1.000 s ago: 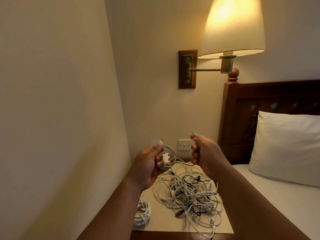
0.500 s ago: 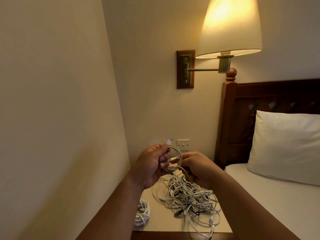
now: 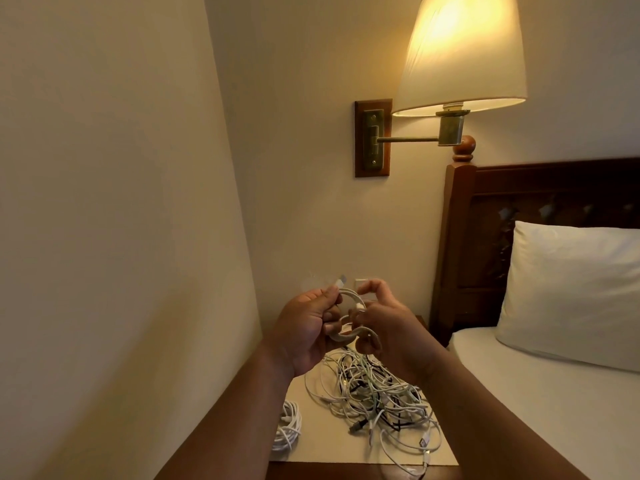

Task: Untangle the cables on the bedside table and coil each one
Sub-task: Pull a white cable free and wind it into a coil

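A neat white coil [image 3: 286, 429] lies at the left edge of the bedside table [image 3: 325, 450]. Over the table the left hand [image 3: 304, 332] grips a small cable loop [image 3: 342, 337], fingers curled, and the right hand [image 3: 389, 329] pinches its other side; the tangle [image 3: 377, 396] sprawls on the table beneath them

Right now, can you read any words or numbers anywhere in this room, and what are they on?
No text can be read anywhere in this view.
White cable held above the table: no marking shows.
Plugs in the tangle: too small and blurred to tell.
Wall switch: no words show.
Brass lamp plate: no words show.
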